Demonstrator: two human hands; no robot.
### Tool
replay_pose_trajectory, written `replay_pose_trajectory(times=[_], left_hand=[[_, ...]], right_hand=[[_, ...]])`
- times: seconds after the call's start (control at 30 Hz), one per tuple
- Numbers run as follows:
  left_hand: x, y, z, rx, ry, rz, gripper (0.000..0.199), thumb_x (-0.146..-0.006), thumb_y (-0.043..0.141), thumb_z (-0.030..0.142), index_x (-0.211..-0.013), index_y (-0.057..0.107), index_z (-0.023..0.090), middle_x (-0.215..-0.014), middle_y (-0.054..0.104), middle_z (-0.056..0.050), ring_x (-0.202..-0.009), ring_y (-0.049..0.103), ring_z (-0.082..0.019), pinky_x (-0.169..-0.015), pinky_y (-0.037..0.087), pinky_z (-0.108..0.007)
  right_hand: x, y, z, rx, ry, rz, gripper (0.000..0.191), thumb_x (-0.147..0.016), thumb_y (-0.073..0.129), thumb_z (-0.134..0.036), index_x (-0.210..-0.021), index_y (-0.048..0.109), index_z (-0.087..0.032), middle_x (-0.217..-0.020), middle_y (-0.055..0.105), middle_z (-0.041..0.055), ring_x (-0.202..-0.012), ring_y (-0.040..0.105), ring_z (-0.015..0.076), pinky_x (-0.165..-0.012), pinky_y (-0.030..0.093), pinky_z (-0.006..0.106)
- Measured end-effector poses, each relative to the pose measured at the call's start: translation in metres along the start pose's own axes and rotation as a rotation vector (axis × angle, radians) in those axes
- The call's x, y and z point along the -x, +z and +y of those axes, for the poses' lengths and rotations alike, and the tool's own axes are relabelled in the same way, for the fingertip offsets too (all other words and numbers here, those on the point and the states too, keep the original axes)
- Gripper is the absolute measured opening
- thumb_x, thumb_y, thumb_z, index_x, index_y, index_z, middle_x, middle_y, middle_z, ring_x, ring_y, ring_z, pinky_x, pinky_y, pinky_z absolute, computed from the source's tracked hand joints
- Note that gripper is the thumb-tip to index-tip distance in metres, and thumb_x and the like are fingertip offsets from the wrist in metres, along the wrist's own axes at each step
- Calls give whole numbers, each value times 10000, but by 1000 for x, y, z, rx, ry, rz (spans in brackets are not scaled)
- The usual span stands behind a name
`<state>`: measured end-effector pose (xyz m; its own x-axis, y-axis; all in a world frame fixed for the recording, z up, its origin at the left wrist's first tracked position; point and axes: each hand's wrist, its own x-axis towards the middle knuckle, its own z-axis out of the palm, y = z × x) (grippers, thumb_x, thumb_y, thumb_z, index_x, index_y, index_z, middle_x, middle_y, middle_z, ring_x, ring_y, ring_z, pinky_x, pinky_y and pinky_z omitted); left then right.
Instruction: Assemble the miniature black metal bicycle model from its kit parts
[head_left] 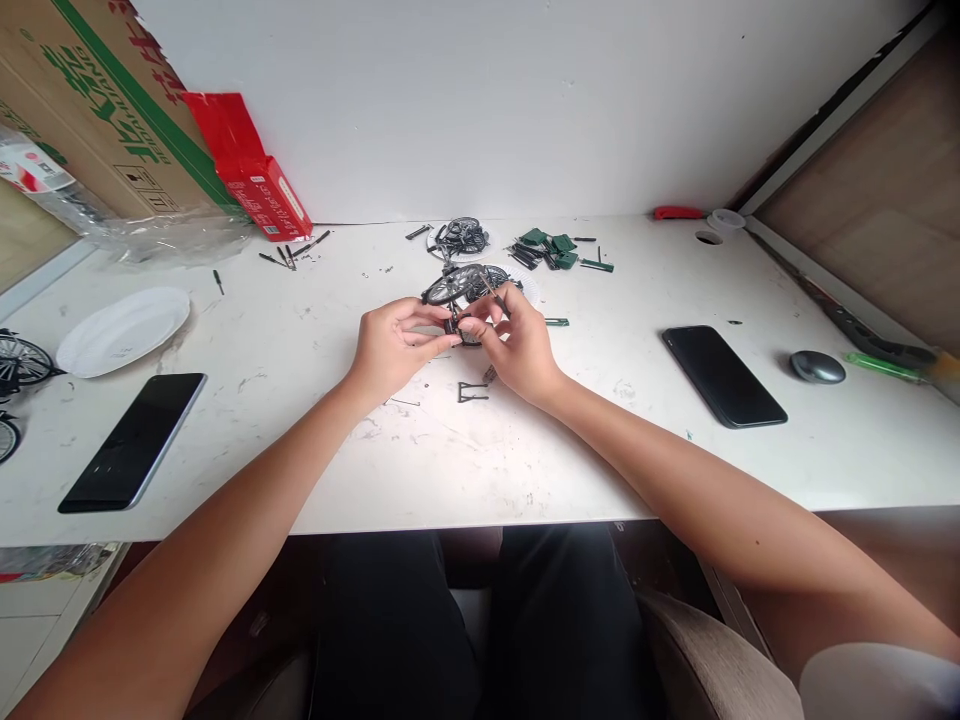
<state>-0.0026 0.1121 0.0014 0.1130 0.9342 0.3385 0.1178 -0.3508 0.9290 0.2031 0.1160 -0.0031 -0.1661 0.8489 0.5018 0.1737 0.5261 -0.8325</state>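
Note:
A miniature black bicycle [452,286] is held above the table between both hands, one spoked wheel pointing away from me. My left hand [397,343] is closed, thumb and fingers pinching a dark part of it from the left. From the other side my right hand [525,345] grips the same bicycle, its thumb and fingertips meeting at the part. A thin dark tool with a metal shaft [495,297] rests among the right fingers; its kind is unclear. The fingers hide much of the bicycle's near end. Just below lies a small black bracket [472,392].
Behind the hands are a plate [533,290] of spoked wheels and a pile of green and black parts [551,250]. Phones lie left [135,440] and right [724,375]. A white plate [124,330], a red box [259,190] and a round grey object [817,367] stand further out.

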Motion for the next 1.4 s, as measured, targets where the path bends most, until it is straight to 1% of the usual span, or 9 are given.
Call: replay_pose_trajectory(times=[0.13,0.23,0.37,0.43,0.6,0.83,1.03,1.2,1.4], left_hand=[[1,1,2,-45,38,-11,431,-743,987,390,-1065,803,170,-1142,826,-124,-1042,809,-271,-911,711,-414],[1,0,5,-142,151,20,403,-772,965,344,-1103,813,174,-1118,826,-117,-998,802,-238,-835,703,-343],[0,-1,6,-316,393,31,309,-812,917,273,-1092,827,179,-1025,814,-84,-888,779,-187,-670,649,-254],[0,-1,6,-379,489,38,279,-837,895,255,-1098,828,185,-1011,810,-69,-847,767,-167,-636,627,-238],[0,0,5,-472,610,61,253,-884,862,236,-1132,821,204,-1045,812,-46,-731,719,-113,-620,604,-226],[0,2,6,-486,654,59,266,-893,861,217,-1154,811,200,-1026,818,-42,-751,735,-113,-601,573,-201],[1,3,8,-496,643,41,232,-909,856,260,-1130,814,202,-1003,813,-50,-783,748,-136,-605,582,-216],[3,4,11,-518,644,37,322,-900,871,272,-1202,793,192,-998,813,-56,-754,741,-127,-584,545,-212],[3,4,13,-530,663,34,353,-920,861,257,-1256,773,195,-1003,810,-47,-712,708,-96,-605,541,-205]], right_hand=[[-1,2,3,-61,63,48,527,-957,785,-613,-866,380,-288,-992,772,28,-994,729,239,-705,564,389],[-2,4,8,-198,144,48,615,-879,837,-680,-872,356,-296,-1041,796,47,-1016,741,264,-628,584,378],[-3,4,14,-395,265,-13,675,-816,898,-670,-887,342,-295,-1047,796,37,-928,743,234,-589,594,342],[-3,4,14,-468,317,-45,688,-796,922,-653,-885,343,-291,-1044,788,26,-924,736,213,-604,606,321],[-3,2,10,-528,369,-65,688,-761,952,-646,-890,380,-285,-1034,770,13,-930,720,186,-640,636,299],[-6,1,11,-550,397,-74,699,-731,970,-650,-878,392,-285,-969,747,2,-851,682,169,-588,595,285],[-6,0,14,-564,411,-69,721,-704,990,-644,-879,394,-279,-916,697,-14,-820,669,153,-582,574,272],[-6,1,14,-548,419,-60,720,-698,987,-657,-870,399,-278,-813,621,-41,-768,647,143,-570,558,263],[-8,0,13,-536,449,-86,746,-668,996,-677,-849,393,-277,-827,647,-26,-760,642,151,-572,558,283]])
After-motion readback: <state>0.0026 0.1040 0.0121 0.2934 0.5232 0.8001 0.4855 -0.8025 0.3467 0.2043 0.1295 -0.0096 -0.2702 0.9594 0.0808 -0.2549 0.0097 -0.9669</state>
